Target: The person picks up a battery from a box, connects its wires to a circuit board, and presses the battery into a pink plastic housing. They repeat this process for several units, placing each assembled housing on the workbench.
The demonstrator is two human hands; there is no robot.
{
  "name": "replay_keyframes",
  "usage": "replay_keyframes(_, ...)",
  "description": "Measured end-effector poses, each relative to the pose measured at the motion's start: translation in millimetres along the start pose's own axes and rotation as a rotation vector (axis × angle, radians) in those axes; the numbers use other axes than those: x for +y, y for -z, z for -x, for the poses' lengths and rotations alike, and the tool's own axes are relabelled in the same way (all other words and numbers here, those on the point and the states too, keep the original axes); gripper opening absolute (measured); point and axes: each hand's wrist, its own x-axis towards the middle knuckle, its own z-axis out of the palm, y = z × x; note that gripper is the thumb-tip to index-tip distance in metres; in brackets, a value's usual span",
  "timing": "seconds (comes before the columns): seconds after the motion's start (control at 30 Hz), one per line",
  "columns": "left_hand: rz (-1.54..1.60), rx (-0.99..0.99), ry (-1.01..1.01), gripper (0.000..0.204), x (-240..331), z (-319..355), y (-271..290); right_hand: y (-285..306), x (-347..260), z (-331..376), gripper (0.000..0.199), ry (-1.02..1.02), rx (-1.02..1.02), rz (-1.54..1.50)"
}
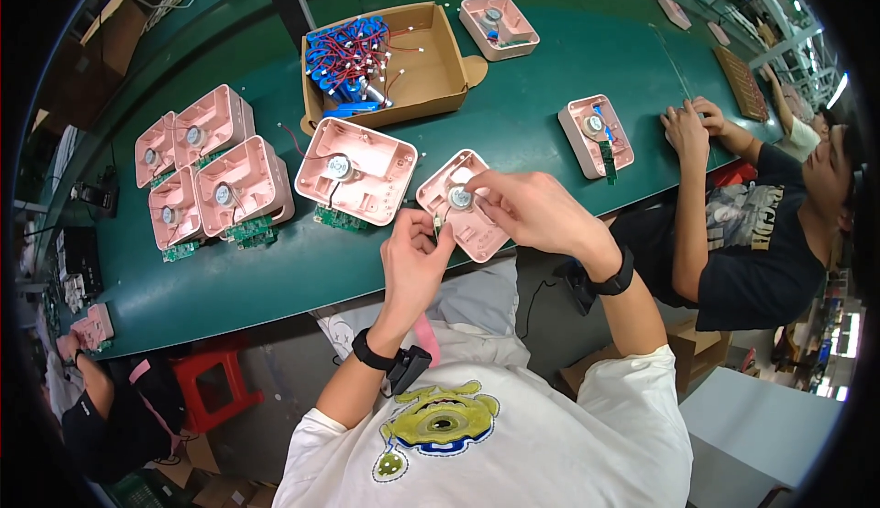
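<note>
Housing (469, 229) apparently touched by 2 hands (415, 259) (544, 215).

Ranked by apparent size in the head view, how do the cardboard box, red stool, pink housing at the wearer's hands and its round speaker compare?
1. Cardboard box
2. Pink housing and red stool: too alike to rank, the housing being partly covered
3. Round speaker

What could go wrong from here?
1. The hands, left and right, work close to the round silver part in the small pink shell; a slip might knock it.
2. Red leads lie tangled over blue cylinders in the cardboard box; pulling one may drag others.
3. The lead trailing over the larger shell's rim could snag.
</note>
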Motion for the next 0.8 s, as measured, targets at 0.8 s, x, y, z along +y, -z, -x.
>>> replay_keyframes(0.8, -0.185, -0.091, -0.217, 0.027, -2, -15, 4, -5, 9, 5, 0.010, -0.062, 0.246, -1.016)
